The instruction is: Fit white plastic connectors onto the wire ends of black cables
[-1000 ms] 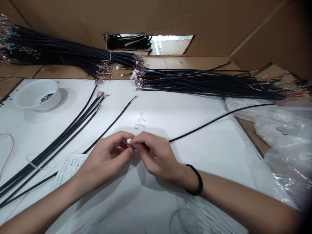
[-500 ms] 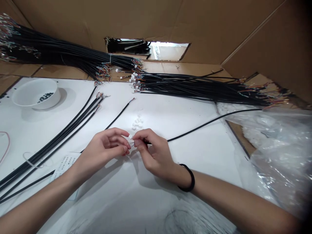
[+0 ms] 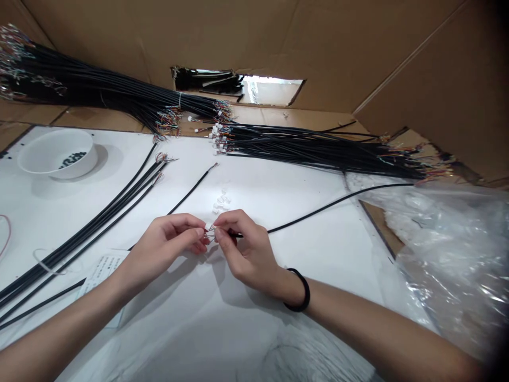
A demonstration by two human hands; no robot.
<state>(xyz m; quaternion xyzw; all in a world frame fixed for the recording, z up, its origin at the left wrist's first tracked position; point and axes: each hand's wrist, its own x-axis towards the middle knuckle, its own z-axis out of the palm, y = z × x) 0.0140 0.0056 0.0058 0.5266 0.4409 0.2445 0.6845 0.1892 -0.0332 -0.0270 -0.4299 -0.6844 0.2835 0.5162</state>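
Between my hands, low over the white table, is the stripped end of a black cable (image 3: 294, 219) with thin loose wires. My right hand (image 3: 248, 246) is closed on that end, thumb and forefinger pinching the wires. My left hand (image 3: 170, 239) pinches a small white connector (image 3: 208, 227) between thumb and fingertips, right beside the wires. Some wires run to the connector; which ones sit in it is too small to tell. Just beyond the fingers lies a small heap of white connectors (image 3: 220, 202). Another black cable (image 3: 193, 191) passes behind my left hand.
Several black cables (image 3: 91, 223) lie at the left near a white bowl (image 3: 59, 154) with small dark pieces. Cable bundles (image 3: 119, 82) stretch along the back, and one with white connectors (image 3: 302, 146) lies at back right. Clear plastic bags (image 3: 445, 249) cover the right side. A printed label (image 3: 101, 270) is under my left forearm.
My left thumb and fingers have closed together on the white connector, which now sits lower against the wires. My right hand keeps its pinch on the cable end. The view has shifted slightly.
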